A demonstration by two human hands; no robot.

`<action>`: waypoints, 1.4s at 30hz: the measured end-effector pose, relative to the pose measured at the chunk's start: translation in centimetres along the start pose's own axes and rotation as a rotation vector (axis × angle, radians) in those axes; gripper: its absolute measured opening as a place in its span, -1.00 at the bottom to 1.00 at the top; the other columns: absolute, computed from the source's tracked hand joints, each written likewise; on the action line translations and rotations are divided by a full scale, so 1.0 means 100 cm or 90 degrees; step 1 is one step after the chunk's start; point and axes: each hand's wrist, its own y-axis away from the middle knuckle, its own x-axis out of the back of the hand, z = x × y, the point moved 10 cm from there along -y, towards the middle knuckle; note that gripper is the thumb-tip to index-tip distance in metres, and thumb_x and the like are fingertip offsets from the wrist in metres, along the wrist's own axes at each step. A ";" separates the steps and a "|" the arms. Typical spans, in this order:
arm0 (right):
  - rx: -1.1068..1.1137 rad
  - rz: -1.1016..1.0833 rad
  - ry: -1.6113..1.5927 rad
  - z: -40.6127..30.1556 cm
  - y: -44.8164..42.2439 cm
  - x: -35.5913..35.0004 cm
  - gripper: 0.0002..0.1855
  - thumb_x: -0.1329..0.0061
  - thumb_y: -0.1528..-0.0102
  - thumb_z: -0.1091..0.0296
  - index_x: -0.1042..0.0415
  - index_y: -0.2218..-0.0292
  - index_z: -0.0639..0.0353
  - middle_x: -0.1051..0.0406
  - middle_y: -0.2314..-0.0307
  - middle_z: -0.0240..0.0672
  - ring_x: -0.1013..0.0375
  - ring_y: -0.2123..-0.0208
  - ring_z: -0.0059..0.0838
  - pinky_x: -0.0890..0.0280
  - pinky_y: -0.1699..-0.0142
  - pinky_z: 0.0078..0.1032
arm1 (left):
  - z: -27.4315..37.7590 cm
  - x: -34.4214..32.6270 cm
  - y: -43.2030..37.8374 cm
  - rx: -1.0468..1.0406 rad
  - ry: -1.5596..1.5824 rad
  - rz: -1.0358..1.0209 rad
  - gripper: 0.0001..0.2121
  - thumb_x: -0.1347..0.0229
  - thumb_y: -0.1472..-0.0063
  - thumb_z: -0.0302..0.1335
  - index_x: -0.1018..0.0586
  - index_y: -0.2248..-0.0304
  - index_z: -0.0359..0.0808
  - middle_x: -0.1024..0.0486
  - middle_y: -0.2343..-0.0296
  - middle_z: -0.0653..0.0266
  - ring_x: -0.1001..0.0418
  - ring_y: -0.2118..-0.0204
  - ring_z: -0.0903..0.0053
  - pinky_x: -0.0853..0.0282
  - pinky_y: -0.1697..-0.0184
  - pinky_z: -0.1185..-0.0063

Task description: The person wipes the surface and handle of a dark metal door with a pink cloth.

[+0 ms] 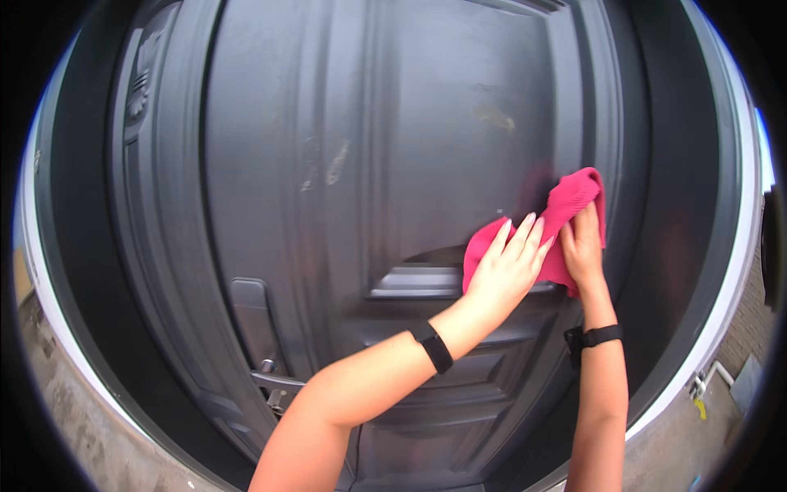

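Note:
A pink cloth (573,190) lies against the dark grey panelled door (430,154), at the lower right of its large upper panel. My left hand (510,261) presses on the cloth with its fingers stretched out and close together. To its right, my right hand (584,243) has its fingertips under a fold of the cloth and holds it against the raised moulding near the door's edge. Part of the cloth is hidden behind both hands. Each wrist wears a black band.
A metal door handle (278,378) on a long backplate (251,307) sits at the lower left, with keys (278,401) hanging below it. Pale smudges (337,163) mark the door. A dark frame surrounds it. An outdoor tap (698,386) stands low at the right.

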 end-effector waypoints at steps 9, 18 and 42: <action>0.023 0.029 0.083 -0.081 -0.039 -0.045 -0.49 0.18 -0.15 0.21 -0.15 -0.08 0.24 -0.02 -0.10 -0.03 0.05 -0.17 -0.02 0.12 -0.22 -0.26 | -0.120 0.079 0.018 0.026 -0.081 0.019 -0.62 0.03 -0.04 -0.49 -0.42 0.08 -0.23 -0.27 -0.02 0.23 -0.22 -0.08 0.36 -0.11 -0.11 0.29; 0.149 -0.083 -0.045 -0.219 -0.035 -0.120 -0.33 0.07 -0.03 -0.06 -0.22 -0.03 0.24 -0.06 -0.09 -0.02 -0.01 -0.16 -0.13 0.02 -0.19 -0.29 | -0.202 0.130 0.084 0.132 -0.255 0.006 -0.64 0.02 -0.02 -0.58 -0.48 0.13 -0.26 -0.18 -0.08 0.16 -0.04 -0.17 0.13 0.03 -0.15 0.19; 0.042 0.034 0.227 -0.048 0.001 -0.019 -0.33 -0.02 0.07 0.03 -0.19 -0.07 -0.10 -0.08 -0.07 -0.26 0.03 -0.16 -0.09 0.00 -0.09 -0.07 | -0.098 0.034 -0.002 0.088 -0.148 -0.125 -0.49 0.03 -0.17 -0.30 -0.19 -0.13 0.08 0.05 -0.17 0.17 0.16 -0.24 0.24 0.26 -0.18 0.07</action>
